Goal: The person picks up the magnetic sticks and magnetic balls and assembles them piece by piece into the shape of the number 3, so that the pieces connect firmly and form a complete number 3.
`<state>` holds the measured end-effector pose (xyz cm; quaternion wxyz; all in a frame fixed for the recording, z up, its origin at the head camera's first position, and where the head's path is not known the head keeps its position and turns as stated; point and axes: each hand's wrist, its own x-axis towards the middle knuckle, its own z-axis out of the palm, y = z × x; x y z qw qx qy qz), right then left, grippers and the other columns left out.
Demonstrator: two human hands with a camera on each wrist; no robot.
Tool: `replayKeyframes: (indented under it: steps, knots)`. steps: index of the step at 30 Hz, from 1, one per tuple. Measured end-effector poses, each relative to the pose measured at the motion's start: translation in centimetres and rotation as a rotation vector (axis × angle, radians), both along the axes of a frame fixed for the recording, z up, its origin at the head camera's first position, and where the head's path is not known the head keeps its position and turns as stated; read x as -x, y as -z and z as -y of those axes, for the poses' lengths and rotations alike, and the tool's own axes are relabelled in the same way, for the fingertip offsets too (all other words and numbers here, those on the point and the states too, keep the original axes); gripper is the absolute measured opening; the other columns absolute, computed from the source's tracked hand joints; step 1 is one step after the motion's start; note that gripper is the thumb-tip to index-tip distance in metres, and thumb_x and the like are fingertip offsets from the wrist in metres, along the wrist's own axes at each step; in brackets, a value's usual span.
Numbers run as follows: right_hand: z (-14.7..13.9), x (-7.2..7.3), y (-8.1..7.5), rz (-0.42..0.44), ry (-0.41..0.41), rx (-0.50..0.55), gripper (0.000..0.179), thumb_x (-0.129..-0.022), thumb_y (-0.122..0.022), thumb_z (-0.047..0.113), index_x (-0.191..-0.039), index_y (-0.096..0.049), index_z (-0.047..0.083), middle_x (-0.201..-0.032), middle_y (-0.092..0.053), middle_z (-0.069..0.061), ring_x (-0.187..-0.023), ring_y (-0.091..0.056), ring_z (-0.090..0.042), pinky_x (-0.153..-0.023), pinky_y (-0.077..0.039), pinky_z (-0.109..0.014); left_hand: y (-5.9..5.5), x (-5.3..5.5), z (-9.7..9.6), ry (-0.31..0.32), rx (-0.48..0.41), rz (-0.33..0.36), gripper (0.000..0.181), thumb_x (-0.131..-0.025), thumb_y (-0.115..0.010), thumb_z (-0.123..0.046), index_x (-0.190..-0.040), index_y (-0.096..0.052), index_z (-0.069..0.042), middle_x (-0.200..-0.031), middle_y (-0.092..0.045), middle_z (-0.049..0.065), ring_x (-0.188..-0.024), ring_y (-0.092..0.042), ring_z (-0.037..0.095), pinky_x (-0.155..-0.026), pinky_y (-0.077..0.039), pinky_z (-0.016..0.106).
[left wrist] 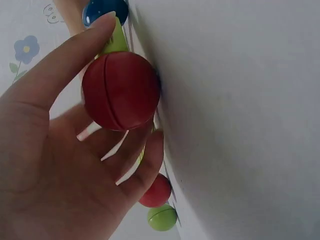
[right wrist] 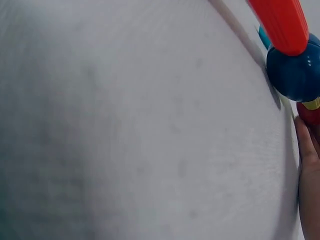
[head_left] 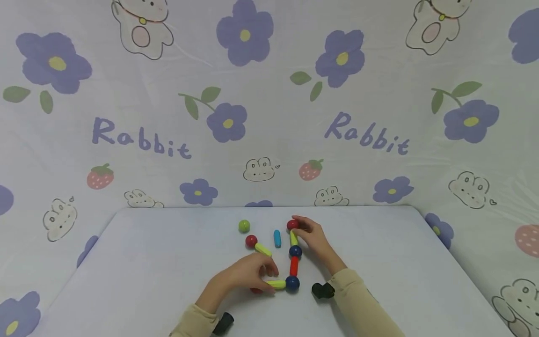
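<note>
A chain of toy building balls and rods runs up the white table. From its near blue ball, a red rod leads to another blue ball, then a yellow-green rod and a red ball. My right hand pinches that far red ball between thumb and finger. Leftward from the near blue ball extends a second yellow-green rod, ending in a red ball. My left hand curls around this end, its thumb on the rod; the fingers' contact is partly hidden.
Behind the left hand, another red ball touches a yellow-green rod. A green ball and a light blue rod lie farther back. A patterned cloth hangs beyond the table.
</note>
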<state>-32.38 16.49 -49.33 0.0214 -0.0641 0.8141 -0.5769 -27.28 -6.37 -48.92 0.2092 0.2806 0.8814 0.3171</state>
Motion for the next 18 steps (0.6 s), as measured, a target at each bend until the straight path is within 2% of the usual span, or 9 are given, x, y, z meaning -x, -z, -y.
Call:
replayKeyframes:
  steps: [5,9,14,16,18]
  knots:
    - [-0.2,1.1,2.0,-0.011,0.010,0.000,0.047,-0.094,-0.063,0.013,-0.138,-0.052,0.005,-0.137,-0.057,-0.019,-0.128,-0.053,-0.033,-0.110,-0.043,-0.045,-0.2,-0.2,0.5,0.056,-0.085,0.072,0.020,-0.078,-0.082,-0.018,-0.096,-0.071,-0.020,-0.088,-0.068,-0.009,-0.076,-0.058,0.006,-0.068,-0.051,0.019]
    - [-0.3,1.9,3.4,-0.027,0.019,0.004,0.047,-0.092,-0.067,0.017,-0.137,-0.054,0.008,-0.134,-0.060,-0.016,-0.125,-0.057,-0.029,-0.107,-0.046,-0.040,0.0,-0.1,0.2,0.083,-0.120,0.066,0.019,-0.081,-0.080,-0.018,-0.098,-0.072,-0.020,-0.087,-0.067,-0.010,-0.074,-0.057,0.004,-0.068,-0.052,0.017]
    - [-0.3,1.9,3.7,-0.039,0.021,0.023,0.049,-0.091,-0.068,0.015,-0.137,-0.053,0.005,-0.135,-0.059,-0.016,-0.127,-0.056,-0.030,-0.108,-0.046,-0.040,0.3,-0.1,-0.2,0.087,-0.136,0.067,0.020,-0.080,-0.080,-0.018,-0.099,-0.072,-0.020,-0.088,-0.067,-0.011,-0.073,-0.057,0.003,-0.066,-0.053,0.017]
    - [-0.4,1.7,3.7,-0.040,0.014,0.028,0.049,-0.092,-0.066,0.013,-0.138,-0.052,0.005,-0.138,-0.057,-0.017,-0.131,-0.053,-0.032,-0.110,-0.043,-0.041,0.3,-0.1,-0.1,0.073,-0.147,0.076,0.021,-0.082,-0.079,-0.021,-0.101,-0.072,-0.020,-0.089,-0.068,-0.011,-0.075,-0.059,0.004,-0.067,-0.053,0.018]
    - [-0.4,1.4,3.6,-0.042,-0.001,0.036,0.049,-0.092,-0.064,0.011,-0.139,-0.051,0.005,-0.142,-0.054,-0.017,-0.134,-0.050,-0.033,-0.111,-0.041,-0.043,0.3,0.0,0.2,0.045,-0.174,0.054,0.021,-0.084,-0.077,-0.025,-0.103,-0.071,-0.019,-0.092,-0.068,-0.011,-0.079,-0.059,0.005,-0.070,-0.053,0.019]
